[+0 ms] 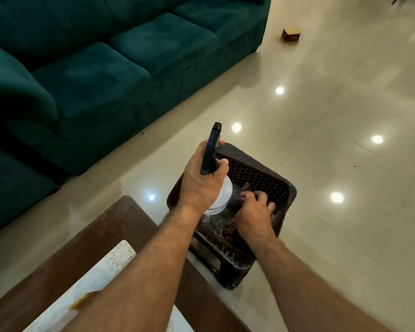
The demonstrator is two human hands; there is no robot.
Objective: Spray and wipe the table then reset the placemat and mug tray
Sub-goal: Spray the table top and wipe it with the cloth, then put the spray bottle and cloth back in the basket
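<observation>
My left hand (203, 180) grips a spray bottle (222, 192) by its neck; the bottle is white with a dark trigger head and hangs over a dark perforated basket (256, 173) on the floor. Inside that basket my right hand (255, 213) is closed over a reddish-brown cloth (230, 227). The brown wooden table (120, 221) fills the lower left under my forearms. On it lies a pale patterned placemat (110, 264). A small yellow-brown smear (82, 301) shows on the mat beside my left arm. No mug tray is in view.
A teal sofa (106, 68) runs along the left and top. Glossy cream floor tiles (345, 116) spread to the right with ceiling-light reflections. A small brown box (290, 34) sits on the floor far back.
</observation>
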